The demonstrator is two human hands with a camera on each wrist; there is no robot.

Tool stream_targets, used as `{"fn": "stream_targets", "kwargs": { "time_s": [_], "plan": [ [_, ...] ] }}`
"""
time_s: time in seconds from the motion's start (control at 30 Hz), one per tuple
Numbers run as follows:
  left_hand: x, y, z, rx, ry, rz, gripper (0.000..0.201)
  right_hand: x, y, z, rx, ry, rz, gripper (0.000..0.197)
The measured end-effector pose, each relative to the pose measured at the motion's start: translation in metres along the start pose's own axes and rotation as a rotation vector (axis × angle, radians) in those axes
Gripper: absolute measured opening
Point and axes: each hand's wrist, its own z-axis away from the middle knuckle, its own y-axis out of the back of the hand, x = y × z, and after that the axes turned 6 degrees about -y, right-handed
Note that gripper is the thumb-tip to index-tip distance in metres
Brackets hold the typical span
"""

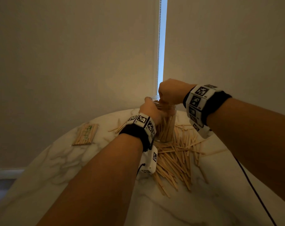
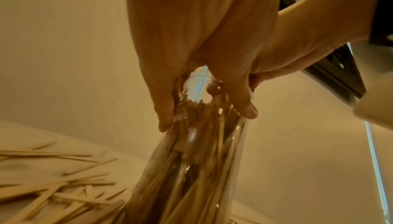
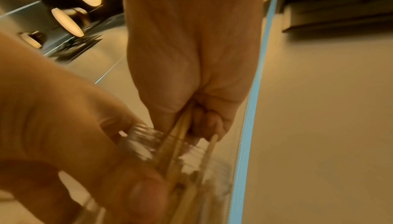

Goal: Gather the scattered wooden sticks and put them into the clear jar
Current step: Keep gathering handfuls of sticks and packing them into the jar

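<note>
Jar part-filled, most sticks left on the table

Left hand grips the clear jar at the table's far centre; right hand pinches a bunch of sticks into its mouth; the scattered sticks lie heaped nearer.

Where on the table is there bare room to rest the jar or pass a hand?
Bare marble table lies between the wrapped stick pack and the left forearm, and again at the near edge below the loose sticks. It is crowded around the clear jar, gripped by the left hand, with the right hand above its mouth.
</note>
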Motion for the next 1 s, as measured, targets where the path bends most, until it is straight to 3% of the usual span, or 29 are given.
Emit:
{"fn": "stream_targets", "kwargs": {
  "time_s": [0.27,0.33,0.43,0.53,0.6,0.7,0.77,0.8,0.9,1.0],
  "plan": [
    [0.003,0.002,0.003,-0.023,0.003,-0.029,0.095,-0.011,0.002,0.008,-0.171,-0.018,-0.245,0.036],
    [0.001,0.002,0.004,-0.025,-0.017,-0.018,0.095,-0.004,0.005,0.015,-0.105,-0.044,-0.359,0.040],
    [-0.007,0.003,0.005,-0.049,-0.070,0.063,0.097,0.016,0.008,0.025,0.138,-0.149,-0.647,0.041],
    [-0.013,0.022,0.009,-0.173,-0.040,-0.033,0.122,0.049,-0.013,0.030,0.318,-0.350,-0.745,0.041],
    [-0.026,0.044,0.004,-0.266,0.080,-0.113,0.118,0.069,-0.044,0.028,0.201,-0.444,-0.641,0.038],
    [-0.051,0.068,-0.012,-0.223,0.254,-0.005,0.078,0.081,-0.097,0.022,-0.180,-0.430,-0.476,0.030],
    [-0.061,0.071,-0.028,-0.169,0.225,-0.266,0.051,0.074,-0.116,0.019,-0.347,-0.330,-0.429,0.033],
    [-0.064,0.067,-0.034,-0.204,0.202,-0.431,0.046,0.068,-0.122,0.017,-0.411,-0.271,-0.400,0.038],
    [-0.069,0.047,-0.041,-0.378,0.106,-0.706,0.048,0.052,-0.132,0.006,-0.536,-0.143,-0.314,0.052],
    [-0.074,0.027,-0.044,-0.525,0.044,-0.826,0.063,0.045,-0.142,0.000,-0.624,-0.058,-0.268,0.049]
  ]
}}
